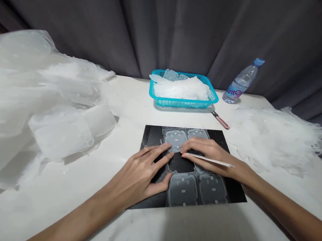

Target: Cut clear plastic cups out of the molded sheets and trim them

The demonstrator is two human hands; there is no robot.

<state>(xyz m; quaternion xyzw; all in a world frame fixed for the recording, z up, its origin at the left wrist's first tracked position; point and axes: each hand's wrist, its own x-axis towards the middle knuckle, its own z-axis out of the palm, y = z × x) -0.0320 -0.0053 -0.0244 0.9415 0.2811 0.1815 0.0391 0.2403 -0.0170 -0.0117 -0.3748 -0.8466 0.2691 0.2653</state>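
Note:
A translucent sheet of moulded, rounded-square pieces (183, 188) lies on a black mat (235, 192). One square in its middle row is an opening, with the black mat showing through. My left hand (147, 169) rests with fingers spread on the sheet's left side, fingertips around the edge of that opening. Pinched in my right hand (209, 152) is a thin white pen-like tool (213, 160). Its working tip is hidden by my fingers, near the opening's upper edge. My right hand also covers part of the sheet.
Behind the mat stands a turquoise basket (181, 104) holding translucent pieces. Pink-handled thread snips (221, 120) and a water bottle (241, 83) are to its right. Piles of translucent sheets (62, 132) on the left and stringy scraps (276, 140) on the right flank the mat. A grey curtain (173, 31) hangs behind.

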